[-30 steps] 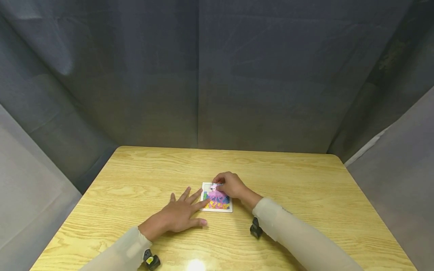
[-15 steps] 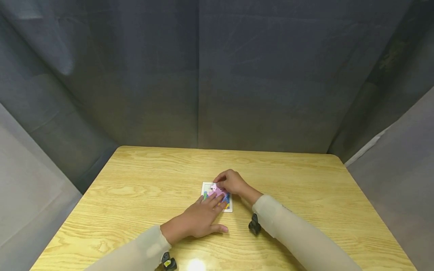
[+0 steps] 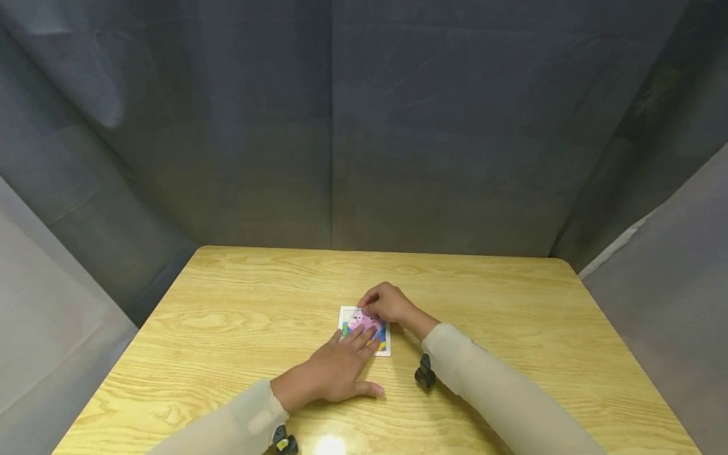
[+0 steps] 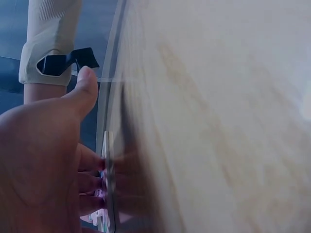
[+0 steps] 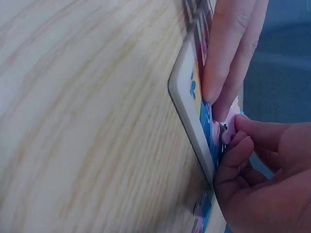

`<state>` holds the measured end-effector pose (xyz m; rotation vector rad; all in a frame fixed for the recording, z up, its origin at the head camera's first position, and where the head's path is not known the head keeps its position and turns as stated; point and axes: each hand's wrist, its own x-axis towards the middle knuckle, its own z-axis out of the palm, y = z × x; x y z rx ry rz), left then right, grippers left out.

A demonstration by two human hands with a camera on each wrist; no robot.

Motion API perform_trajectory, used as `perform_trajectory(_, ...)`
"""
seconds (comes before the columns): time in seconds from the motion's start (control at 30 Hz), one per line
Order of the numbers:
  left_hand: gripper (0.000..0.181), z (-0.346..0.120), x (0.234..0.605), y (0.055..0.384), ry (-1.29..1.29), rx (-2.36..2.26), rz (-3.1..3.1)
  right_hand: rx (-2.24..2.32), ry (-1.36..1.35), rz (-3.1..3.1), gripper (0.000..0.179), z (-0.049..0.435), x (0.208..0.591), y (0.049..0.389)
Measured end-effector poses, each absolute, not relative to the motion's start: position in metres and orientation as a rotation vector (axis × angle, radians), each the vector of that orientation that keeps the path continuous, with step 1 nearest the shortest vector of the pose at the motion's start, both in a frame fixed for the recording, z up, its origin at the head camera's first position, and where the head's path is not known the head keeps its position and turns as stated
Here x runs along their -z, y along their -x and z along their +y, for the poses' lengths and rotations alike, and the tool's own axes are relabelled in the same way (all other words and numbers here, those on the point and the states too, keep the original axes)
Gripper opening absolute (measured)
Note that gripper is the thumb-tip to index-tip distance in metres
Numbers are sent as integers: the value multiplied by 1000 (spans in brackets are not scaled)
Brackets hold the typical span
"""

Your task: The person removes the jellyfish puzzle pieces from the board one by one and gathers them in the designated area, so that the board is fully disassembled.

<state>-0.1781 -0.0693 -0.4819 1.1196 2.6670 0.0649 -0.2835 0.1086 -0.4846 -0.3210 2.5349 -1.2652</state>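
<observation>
A small jigsaw puzzle in a white-bordered tray (image 3: 384,354) lies on the table, its picture pink, blue and yellow. My left hand (image 3: 343,373) presses on its lower part with straight, spread fingers, hiding much of the picture. At the upper right of the tray my right hand (image 3: 391,304) pinches a pink puzzle piece (image 5: 228,134) between thumb and fingers. In the right wrist view that piece stands tilted above the picture, right beside the left fingertips (image 5: 212,90). The left wrist view shows the tray edge-on under the left fingers.
The wooden table (image 3: 483,297) carries the tray near its middle. Dark curtains (image 3: 443,158) hang behind it, with pale cloth (image 3: 671,303) at the sides. Low in the right wrist view, a blue and pink bit (image 5: 201,213) shows past the tray's corner.
My left hand has moved right from the tray's left edge onto the picture and now stays there. My right hand has shifted slightly up, still pinching at the top right.
</observation>
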Motion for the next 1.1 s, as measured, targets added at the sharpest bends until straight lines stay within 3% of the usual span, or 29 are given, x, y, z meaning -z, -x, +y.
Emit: perform_trajectory(1.1, 106, -67, 482, 177, -1116, 26, 2656, 1344, 431, 2480, 10, 116, 484, 281)
